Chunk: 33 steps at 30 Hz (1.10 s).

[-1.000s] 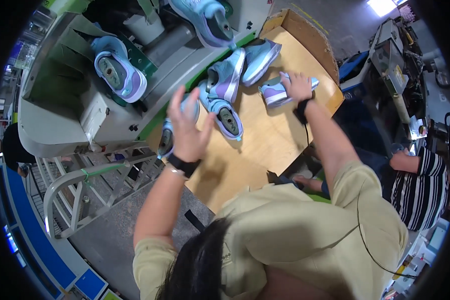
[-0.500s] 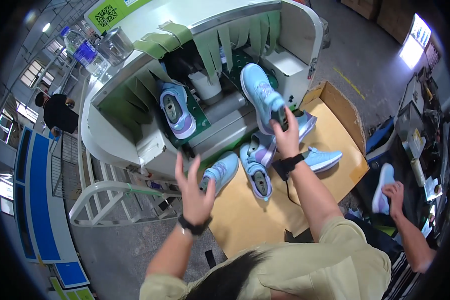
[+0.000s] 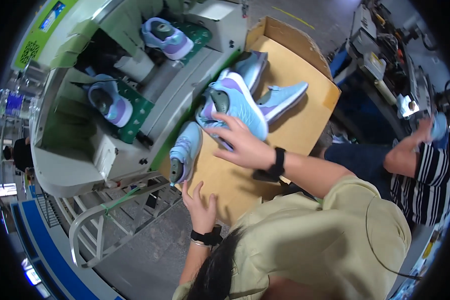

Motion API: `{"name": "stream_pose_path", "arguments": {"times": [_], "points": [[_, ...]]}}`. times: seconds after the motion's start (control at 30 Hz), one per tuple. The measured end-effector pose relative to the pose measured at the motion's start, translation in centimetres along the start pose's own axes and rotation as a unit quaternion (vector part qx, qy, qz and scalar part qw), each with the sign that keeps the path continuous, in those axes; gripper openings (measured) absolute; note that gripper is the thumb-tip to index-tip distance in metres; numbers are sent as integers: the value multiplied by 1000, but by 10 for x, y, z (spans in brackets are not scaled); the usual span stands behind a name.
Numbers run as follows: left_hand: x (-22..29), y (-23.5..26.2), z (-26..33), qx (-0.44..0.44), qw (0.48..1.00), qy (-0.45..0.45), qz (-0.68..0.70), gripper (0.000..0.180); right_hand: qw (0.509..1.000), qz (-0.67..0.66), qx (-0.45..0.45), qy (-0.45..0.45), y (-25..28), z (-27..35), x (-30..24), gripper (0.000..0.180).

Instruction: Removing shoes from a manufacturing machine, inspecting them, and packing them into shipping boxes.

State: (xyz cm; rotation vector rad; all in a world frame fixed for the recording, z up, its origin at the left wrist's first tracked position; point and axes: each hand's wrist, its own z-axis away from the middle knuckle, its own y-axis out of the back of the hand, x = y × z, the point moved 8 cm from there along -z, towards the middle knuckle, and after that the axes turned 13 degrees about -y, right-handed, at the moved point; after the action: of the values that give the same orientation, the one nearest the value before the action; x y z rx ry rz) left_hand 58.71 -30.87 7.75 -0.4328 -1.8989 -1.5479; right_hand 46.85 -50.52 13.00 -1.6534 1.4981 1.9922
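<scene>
My right hand [image 3: 245,145] is open, fingers spread over a light-blue and lilac sneaker [image 3: 242,105] tipped on its side; whether they touch it I cannot tell. My left hand [image 3: 201,210] is open and empty, its fingertips close to the heel of another light-blue sneaker [image 3: 187,142]. More sneakers lie on the tan board: one [image 3: 285,100] to the right, another [image 3: 252,67] behind. Inside the machine [image 3: 60,165], one sneaker [image 3: 112,102] rests on the left green pad and another sneaker [image 3: 167,40] on the right one.
Green strips [image 3: 75,47] hang at the machine's opening. A cardboard rim [image 3: 295,42] borders the tan board [image 3: 295,127] at the far side. A white metal rail [image 3: 100,235] stands at left. At right, a co-worker's hand [image 3: 422,131] holds a light-blue shoe [image 3: 439,126].
My right hand has let go of the sneaker, now on the machine's right pad, and come back over the sneakers on the board. My left hand has lowered. The view has turned rightward.
</scene>
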Motion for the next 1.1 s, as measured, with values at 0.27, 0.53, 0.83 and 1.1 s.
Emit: {"name": "stream_pose_path", "arguments": {"times": [0.27,0.53,0.83,1.1], "points": [[97,-44,-134,-55,969,-239,-30,47,921,140,302,-200,167,36,200,30],[129,-171,-210,-375,635,-536,-411,96,925,115,285,-223,152,118,258,36],[174,-180,-234,-320,865,-373,-97,48,824,-47,373,-423,105,190,241,104],[91,-113,-117,-87,918,109,371,52,815,-349,272,-373,85,249,216,87]]}}
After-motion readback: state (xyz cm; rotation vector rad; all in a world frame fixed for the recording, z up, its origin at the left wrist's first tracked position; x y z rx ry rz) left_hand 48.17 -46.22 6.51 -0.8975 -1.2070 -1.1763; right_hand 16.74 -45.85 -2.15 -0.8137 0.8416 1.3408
